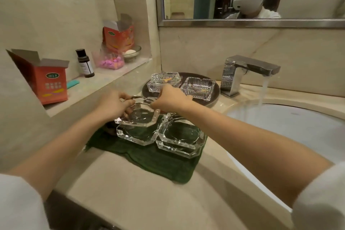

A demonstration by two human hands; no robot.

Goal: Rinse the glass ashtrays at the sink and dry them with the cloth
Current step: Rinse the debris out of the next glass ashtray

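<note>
- Your left hand (pixel 112 105) and right hand (pixel 169 98) pinch the octagonal glass ashtray (pixel 138 115) by opposite rims, fingers curled.
- Directly beneath them, stacked ashtrays (pixel 180 137) crowd the green cloth (pixel 149 160); wet glass could slip and chip them.

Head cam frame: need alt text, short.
Both hands, left hand and right hand, grip an octagonal glass ashtray above two more on a green cloth. Behind, two square ashtrays sit on a dark tray; the faucet runs into the sink.

Octagonal ashtrays (pixel 179 138) on cloth (pixel 149 158), left of sink (pixel 298 127); tray (pixel 212 99) behind; faucet (pixel 242 73) right.
</note>
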